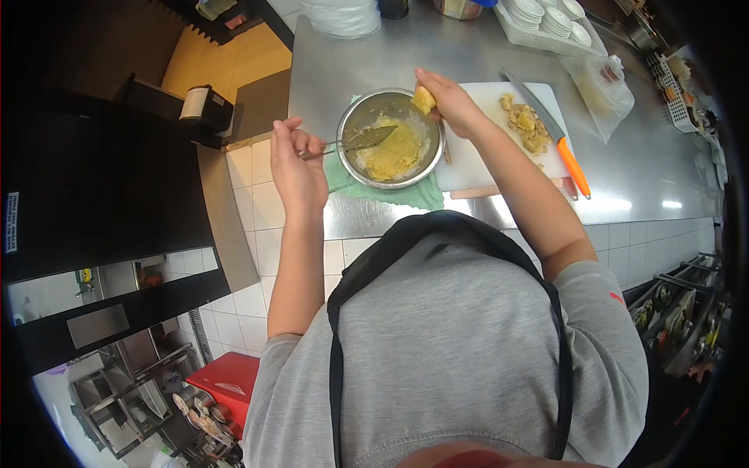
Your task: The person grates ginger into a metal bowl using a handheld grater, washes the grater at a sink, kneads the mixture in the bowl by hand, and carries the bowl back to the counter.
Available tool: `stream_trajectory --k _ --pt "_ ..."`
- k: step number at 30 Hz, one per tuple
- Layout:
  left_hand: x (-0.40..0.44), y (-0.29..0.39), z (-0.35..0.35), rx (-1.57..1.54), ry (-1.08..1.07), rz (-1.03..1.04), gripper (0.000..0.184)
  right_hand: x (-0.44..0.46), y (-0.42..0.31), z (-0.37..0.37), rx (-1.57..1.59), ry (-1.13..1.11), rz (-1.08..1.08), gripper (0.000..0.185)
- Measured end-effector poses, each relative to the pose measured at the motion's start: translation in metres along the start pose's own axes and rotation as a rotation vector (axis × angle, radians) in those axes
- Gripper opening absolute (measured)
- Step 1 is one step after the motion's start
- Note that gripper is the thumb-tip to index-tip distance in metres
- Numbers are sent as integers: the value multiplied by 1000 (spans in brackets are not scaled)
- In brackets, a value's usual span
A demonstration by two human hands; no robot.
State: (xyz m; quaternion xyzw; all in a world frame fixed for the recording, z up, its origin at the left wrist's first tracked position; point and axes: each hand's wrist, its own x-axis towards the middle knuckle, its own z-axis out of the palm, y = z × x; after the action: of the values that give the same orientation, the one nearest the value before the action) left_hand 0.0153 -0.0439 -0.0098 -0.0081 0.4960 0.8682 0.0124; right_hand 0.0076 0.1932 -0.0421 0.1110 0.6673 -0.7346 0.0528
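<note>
My left hand is closed around the handle of a flat metal grater, whose blade reaches over a steel bowl. Yellow grated pulp lies in the bowl beneath it. A peeled yellow piece of ginger is gripped in my right hand, above the bowl's right rim and apart from the grater. Under the bowl is a green cloth. To the right, a white cutting board carries a heap of brownish-yellow peelings and a knife with an orange handle.
A plastic bag lies right of the board. Along the back of the steel counter stand a crate of small white dishes and a stack of clear plastic lids or containers. A black appliance stands at left.
</note>
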Motion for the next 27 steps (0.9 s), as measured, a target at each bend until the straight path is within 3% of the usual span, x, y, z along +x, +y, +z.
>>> stream_trajectory --k 1,3,7,10,16,21,25,27 --pt "4 1 0 -53 14 -14 32 -4 5 0 -1 1 -5 37" --pt "13 -4 -9 -75 29 -23 30 -8 19 0 405 9 153 35" --pt "22 -11 -14 -145 87 -85 26 -17 19 13 412 -49 207 34" --pt "21 -15 -9 -75 57 -34 22 -9 22 16 327 -211 260 33" --pt "21 -32 -18 68 -33 7 23 -14 27 13 304 -330 237 33" --pt "20 -29 -18 10 -33 -55 28 -25 29 6 201 -287 165 27" --pt "18 -12 -5 -47 -40 58 28 -32 27 8 -171 -235 15 37" --pt "13 -4 4 59 -143 215 26 -33 36 11 -99 -218 -43 40"
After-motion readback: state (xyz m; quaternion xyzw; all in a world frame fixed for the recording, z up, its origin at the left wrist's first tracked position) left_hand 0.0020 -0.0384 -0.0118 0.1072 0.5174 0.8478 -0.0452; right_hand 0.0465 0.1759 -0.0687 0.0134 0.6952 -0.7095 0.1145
